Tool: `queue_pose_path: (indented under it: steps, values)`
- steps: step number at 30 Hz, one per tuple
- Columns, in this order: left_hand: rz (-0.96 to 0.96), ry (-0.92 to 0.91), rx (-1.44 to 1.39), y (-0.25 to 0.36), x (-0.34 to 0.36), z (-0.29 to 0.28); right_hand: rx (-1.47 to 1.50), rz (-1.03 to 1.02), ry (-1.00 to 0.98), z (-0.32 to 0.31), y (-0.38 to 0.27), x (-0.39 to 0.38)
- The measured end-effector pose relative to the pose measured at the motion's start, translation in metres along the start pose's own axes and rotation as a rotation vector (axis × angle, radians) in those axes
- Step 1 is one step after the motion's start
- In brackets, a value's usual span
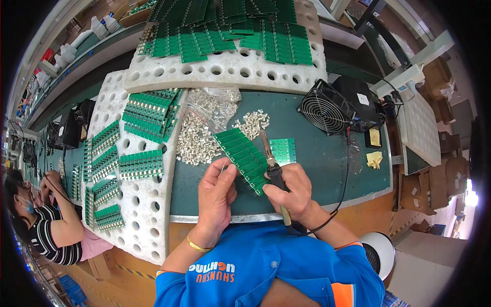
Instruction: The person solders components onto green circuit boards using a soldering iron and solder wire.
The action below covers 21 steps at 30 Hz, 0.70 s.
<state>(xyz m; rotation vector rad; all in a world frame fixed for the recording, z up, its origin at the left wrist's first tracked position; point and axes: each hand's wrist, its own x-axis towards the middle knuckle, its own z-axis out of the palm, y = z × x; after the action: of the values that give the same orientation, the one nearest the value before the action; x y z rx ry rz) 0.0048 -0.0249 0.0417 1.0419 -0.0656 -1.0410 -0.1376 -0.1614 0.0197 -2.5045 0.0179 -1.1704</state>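
My left hand (217,192) pinches a thin solder wire (225,165) beside a green circuit-board panel (238,153) that is tilted diagonally above the worktop (199,199). My right hand (291,192) grips a soldering iron (273,174), its thumb near the panel's lower end; whether a finger also supports the panel is unclear. The iron points up over the panel's right side. Behind lie piles of small white components (197,143), a plastic bag (215,100) of them, and another green panel (284,151).
Foam boards (148,225) with green circuit boards (146,115) fill the left and back. A black fan (322,107), its cable and yellow pads (373,159) sit at the right. Another person (53,220) works at the far left. A light panel (419,128) stands beyond the right edge.
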Motion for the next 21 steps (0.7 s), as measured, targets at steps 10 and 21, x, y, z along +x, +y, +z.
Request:
queue_pose_path:
  steps: [10, 21]
  values:
    - [0.025, 0.01, 0.024, 0.001, 0.0017, -0.0014, 0.023, 0.008, 0.039, 0.0051, 0.0066, -0.0003]
    - [0.049, -0.003, 0.059, 0.0022, 0.0011, 0.0, 0.01, 0.052, 0.017, 0.0013, 0.0088, 0.0014]
